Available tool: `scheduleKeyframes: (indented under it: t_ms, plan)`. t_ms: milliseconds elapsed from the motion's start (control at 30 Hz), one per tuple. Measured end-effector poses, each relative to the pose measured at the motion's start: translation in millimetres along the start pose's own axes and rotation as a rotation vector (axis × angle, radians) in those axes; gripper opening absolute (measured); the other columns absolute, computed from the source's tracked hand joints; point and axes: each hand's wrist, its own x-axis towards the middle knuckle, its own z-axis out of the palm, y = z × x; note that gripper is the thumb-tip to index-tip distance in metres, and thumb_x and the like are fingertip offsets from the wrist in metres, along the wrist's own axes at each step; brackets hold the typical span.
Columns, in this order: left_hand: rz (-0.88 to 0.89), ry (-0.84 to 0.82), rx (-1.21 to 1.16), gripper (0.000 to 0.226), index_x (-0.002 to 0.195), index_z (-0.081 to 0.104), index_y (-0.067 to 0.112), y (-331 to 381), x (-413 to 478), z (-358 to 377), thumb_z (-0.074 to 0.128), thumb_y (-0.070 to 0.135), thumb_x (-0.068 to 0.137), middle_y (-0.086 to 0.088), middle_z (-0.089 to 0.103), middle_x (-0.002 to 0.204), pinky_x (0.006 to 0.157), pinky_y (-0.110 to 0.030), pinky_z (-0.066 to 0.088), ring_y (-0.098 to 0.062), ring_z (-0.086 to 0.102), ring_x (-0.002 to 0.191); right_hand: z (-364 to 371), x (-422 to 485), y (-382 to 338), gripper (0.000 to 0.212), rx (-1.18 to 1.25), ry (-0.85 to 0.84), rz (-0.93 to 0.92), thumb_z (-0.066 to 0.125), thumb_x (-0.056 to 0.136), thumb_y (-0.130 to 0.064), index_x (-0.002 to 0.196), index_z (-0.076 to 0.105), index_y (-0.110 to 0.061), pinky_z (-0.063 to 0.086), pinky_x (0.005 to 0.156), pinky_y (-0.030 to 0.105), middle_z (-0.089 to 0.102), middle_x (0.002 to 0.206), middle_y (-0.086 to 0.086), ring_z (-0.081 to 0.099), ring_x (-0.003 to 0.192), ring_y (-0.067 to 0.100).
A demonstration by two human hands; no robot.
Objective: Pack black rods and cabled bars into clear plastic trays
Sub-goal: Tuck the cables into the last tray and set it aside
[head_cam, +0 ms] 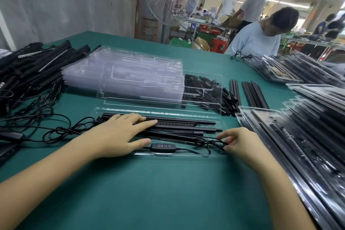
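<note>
The left hand [119, 134] lies flat, fingers straight, on the rods [186, 123] in the near tray [177, 155]. The right hand [240, 144] pinches the cable bundle [209, 143] at the tray's right end; if let go loosely, the bundle could spring out.

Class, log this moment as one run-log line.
left hand: flat on rods | right hand: pinches cable | tray: holds rods, controller

No text, label, brand or number can be read. The four buttons on the controller [163, 146] in the near tray [177, 155] carry pale marks, too small to make out. A pale strip [32, 53] on the pile of bars [22, 69] at far left shows a row of light marks, too blurred to read.
</note>
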Motion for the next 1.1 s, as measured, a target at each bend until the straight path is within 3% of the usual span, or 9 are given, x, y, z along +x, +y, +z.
scheduleKeyframes:
  t_ms: [100,267,333,400,467,533,667,933,1100]
  plan:
    - [-0.013,-0.016,-0.019,0.064,0.142,-0.005,0.057,9.1,0.6,-4.8,0.005,0.073,0.081,0.009,0.025,0.152,0.112,-0.034,0.016,-0.014,0.025,0.137,-1.7,-1.1,-1.2,0.03,-0.045,-0.022,-0.023,0.062,0.083,0.0,0.101,0.068,-0.023,0.034,0.052,0.004,0.056,0.078,-0.008,0.051,0.065,0.002]
    - [-0.065,0.012,0.167,0.065,0.146,0.018,0.039,23.6,15.2,-12.8,0.006,0.067,0.088,0.002,0.035,0.148,0.111,-0.043,0.023,-0.02,0.031,0.136,0.5,-1.1,-2.6,0.027,-0.134,-0.075,-0.056,0.057,0.087,-0.002,0.103,0.061,-0.024,0.031,0.053,0.008,0.049,0.083,-0.008,0.047,0.069,0.005]
    - [0.002,0.091,0.205,0.067,0.149,0.013,0.033,33.4,23.4,-15.2,0.007,0.065,0.09,0.0,0.021,0.157,0.115,-0.045,0.018,-0.023,0.02,0.143,1.7,-0.4,-3.4,0.028,-0.163,-0.078,-0.058,0.055,0.089,-0.002,0.104,0.059,-0.025,0.029,0.054,0.008,0.047,0.087,-0.006,0.046,0.072,0.006]
    - [0.186,0.147,0.092,0.066,0.151,0.003,0.033,48.7,29.5,-13.3,0.009,0.062,0.092,0.009,0.001,0.159,0.119,-0.04,0.006,-0.014,0.001,0.147,2.8,0.2,-3.6,0.028,-0.167,-0.077,-0.057,0.054,0.089,-0.002,0.104,0.058,-0.025,0.029,0.053,0.008,0.047,0.088,-0.006,0.046,0.071,0.004]
    - [0.352,0.131,-0.022,0.064,0.15,-0.005,0.036,68.5,34.6,-6.3,0.012,0.061,0.094,0.017,-0.012,0.155,0.117,-0.035,-0.005,-0.002,-0.015,0.142,3.2,0.2,-2.8,0.028,-0.164,-0.072,-0.058,0.054,0.088,-0.002,0.104,0.058,-0.025,0.028,0.053,0.007,0.047,0.087,-0.007,0.045,0.069,0.003]
    - [0.399,0.055,-0.06,0.062,0.149,-0.008,0.039,84.0,39.7,4.2,0.014,0.061,0.095,0.021,-0.015,0.153,0.115,-0.038,-0.011,-0.002,-0.02,0.14,3.7,0.2,-2.1,0.029,-0.163,-0.067,-0.066,0.055,0.088,-0.002,0.105,0.059,-0.025,0.028,0.053,0.007,0.047,0.087,-0.007,0.045,0.069,0.003]
    - [0.355,-0.047,-0.087,0.059,0.148,-0.006,0.044,92.4,47.3,15.9,0.015,0.06,0.095,0.022,-0.009,0.156,0.116,-0.049,-0.011,-0.007,-0.013,0.144,4.1,0.8,-1.3,0.029,-0.15,-0.06,-0.075,0.055,0.088,-0.003,0.106,0.059,-0.025,0.028,0.054,0.006,0.048,0.087,-0.007,0.045,0.071,0.003]
    - [0.315,-0.04,-0.157,0.054,0.147,0.004,0.049,94.8,48.7,18.5,0.014,0.061,0.095,0.026,-0.004,0.155,0.116,-0.046,-0.013,-0.001,-0.01,0.144,-2.7,-1.8,0.3,0.028,-0.01,-0.049,-0.005,0.063,0.083,-0.003,0.104,0.066,-0.021,0.036,0.055,0.007,0.058,0.079,-0.008,0.055,0.073,0.006]
    - [0.308,-0.025,-0.226,0.054,0.146,0.014,0.047,93.8,49.6,18.9,0.021,0.062,0.095,0.026,0.002,0.155,0.116,-0.044,-0.014,0.002,-0.007,0.143,-9.2,-2.9,1.0,0.026,0.11,-0.015,0.013,0.068,0.073,0.007,0.085,0.073,-0.015,0.051,0.066,0.02,0.068,0.074,0.002,0.062,0.068,0.013]
